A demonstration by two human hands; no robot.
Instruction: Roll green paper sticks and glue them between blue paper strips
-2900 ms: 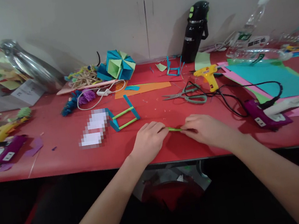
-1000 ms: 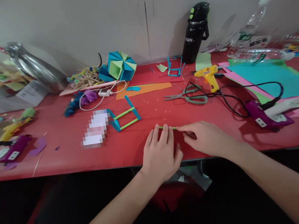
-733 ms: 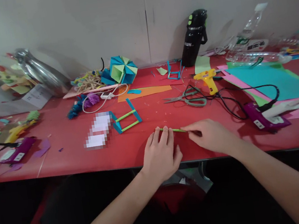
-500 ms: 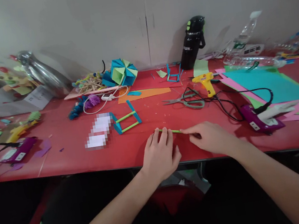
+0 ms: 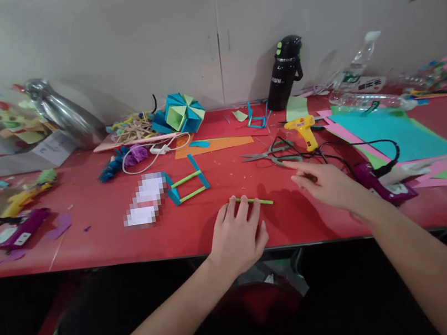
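Note:
My left hand (image 5: 237,235) lies on the table with its fingers stretched out, the fingertips resting on a thin green paper stick (image 5: 267,202). The stick's right end shows past the fingers. Above the table, to the right of the stick, my right hand (image 5: 331,184) is raised with thumb and forefinger apart and nothing visible between them. Its forefinger overlaps the lower handle of the scissors (image 5: 259,156); whether they touch I cannot tell. Left of the stick sits a small frame of blue strips and green bars (image 5: 193,195).
A yellow glue gun (image 5: 306,131) and its black cord lie behind my right hand. Farther right are a purple power strip (image 5: 371,184) and coloured paper sheets (image 5: 398,133). A black bottle (image 5: 284,80) stands near the back wall, with a folded paper ball (image 5: 184,112) to its left.
My right hand has let go of the green stick's right end and moved right and up toward the scissors. My left hand stays on the stick. The view has shifted slightly.

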